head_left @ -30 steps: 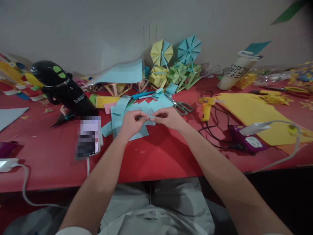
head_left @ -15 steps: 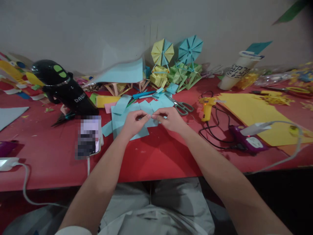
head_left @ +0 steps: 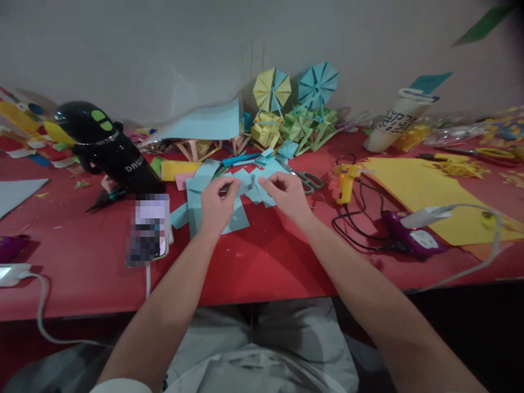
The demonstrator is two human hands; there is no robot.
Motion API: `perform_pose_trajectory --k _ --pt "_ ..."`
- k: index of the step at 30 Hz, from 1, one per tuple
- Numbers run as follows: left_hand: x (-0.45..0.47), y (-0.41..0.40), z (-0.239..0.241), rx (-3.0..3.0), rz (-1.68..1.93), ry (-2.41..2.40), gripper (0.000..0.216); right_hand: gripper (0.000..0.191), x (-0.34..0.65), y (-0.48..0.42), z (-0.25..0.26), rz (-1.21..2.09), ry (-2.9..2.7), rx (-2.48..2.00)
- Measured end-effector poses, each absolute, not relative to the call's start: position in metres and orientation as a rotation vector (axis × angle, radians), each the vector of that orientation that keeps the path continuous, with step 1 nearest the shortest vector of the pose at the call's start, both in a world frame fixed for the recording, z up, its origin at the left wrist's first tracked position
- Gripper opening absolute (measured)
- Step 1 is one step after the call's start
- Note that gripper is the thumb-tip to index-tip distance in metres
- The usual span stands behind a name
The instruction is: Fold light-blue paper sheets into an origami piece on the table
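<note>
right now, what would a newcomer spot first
Probably the left hand and right hand, central above pale blue paper pieces. Behind them, a yellow-and-blue paper disc and blue paper disc stand by the wall. At left is a black bottle, at right a yellow glue gun.

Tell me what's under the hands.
Blue papers show around the left hand and beside the right hand, with scissors just beyond the right. Whatever the hands directly cover cannot be seen.

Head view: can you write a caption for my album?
Left hand and right hand over blue paper pieces on a red table, scissors nearby.
</note>
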State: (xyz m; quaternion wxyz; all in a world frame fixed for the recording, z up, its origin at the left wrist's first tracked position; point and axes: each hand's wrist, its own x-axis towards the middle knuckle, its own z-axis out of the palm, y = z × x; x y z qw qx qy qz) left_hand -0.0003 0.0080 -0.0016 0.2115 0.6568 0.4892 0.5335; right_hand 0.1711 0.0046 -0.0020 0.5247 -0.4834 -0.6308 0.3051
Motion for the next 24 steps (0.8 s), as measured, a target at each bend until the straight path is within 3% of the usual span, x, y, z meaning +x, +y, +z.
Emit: perform_pose_trajectory --k 4,15,24 --pt "0.005 0.006 -0.004 1.807 1.401 1.201 0.016 0.053 0.169 0.003 -0.001 0.991 -1.626 -1.117" --pt "0.005 0.007 -0.005 1.609 1.135 1.044 0.027 0.041 0.176 0.007 -0.007 0.705 -1.900 -1.114" --pt "0.000 0.011 -0.009 1.634 1.050 1.067 0.044 0.035 0.183 0.009 -0.004 0.718 -2.107 -1.103"
